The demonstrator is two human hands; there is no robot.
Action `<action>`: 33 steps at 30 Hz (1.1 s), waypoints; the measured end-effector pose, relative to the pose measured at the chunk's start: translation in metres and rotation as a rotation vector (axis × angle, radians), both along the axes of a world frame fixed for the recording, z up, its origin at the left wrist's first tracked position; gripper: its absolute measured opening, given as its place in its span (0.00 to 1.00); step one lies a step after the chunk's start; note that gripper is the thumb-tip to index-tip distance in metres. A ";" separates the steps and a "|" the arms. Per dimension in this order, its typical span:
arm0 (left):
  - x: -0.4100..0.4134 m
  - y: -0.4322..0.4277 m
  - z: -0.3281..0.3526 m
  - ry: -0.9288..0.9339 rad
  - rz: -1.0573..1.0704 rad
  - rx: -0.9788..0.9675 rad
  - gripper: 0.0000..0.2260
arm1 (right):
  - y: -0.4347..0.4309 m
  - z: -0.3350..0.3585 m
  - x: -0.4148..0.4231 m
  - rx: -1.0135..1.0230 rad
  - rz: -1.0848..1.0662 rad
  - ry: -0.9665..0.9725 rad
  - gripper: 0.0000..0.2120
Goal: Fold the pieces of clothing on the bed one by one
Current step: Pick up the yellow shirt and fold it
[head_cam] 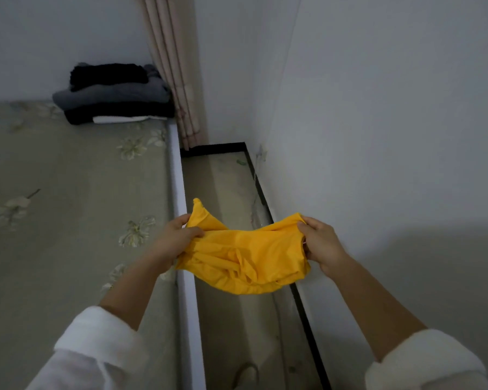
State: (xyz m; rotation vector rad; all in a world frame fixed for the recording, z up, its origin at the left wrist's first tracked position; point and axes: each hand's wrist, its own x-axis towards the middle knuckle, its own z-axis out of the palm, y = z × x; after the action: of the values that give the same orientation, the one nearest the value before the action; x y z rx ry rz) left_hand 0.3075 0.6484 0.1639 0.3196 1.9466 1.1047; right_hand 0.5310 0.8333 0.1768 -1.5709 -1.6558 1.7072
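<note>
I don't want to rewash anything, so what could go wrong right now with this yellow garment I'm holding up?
1. The garment hangs over the floor beside the bed, not over the bed. If the left hand or right hand loses its grip, it would likely land there.
2. It is bunched between the hands; folding it so may set creases.
3. The stack sits near the bed's edge; adding to it carelessly could tip it.

L hand (172,240) partly behind yellow garment (245,257)

Both hands, left (172,240) and right (321,243), grip a yellow garment (245,254) beside the bed (76,192)
</note>
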 end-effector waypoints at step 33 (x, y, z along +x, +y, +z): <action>-0.512 0.260 0.033 -0.030 0.698 0.120 0.14 | 0.357 -0.013 -0.668 -0.102 0.523 0.040 0.21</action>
State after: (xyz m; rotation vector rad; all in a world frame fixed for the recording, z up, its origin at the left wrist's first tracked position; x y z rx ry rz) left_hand -0.2047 0.9083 0.1964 -0.3477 2.0172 1.6523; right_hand -0.1371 1.1901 0.1634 -1.1940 -2.1212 2.0778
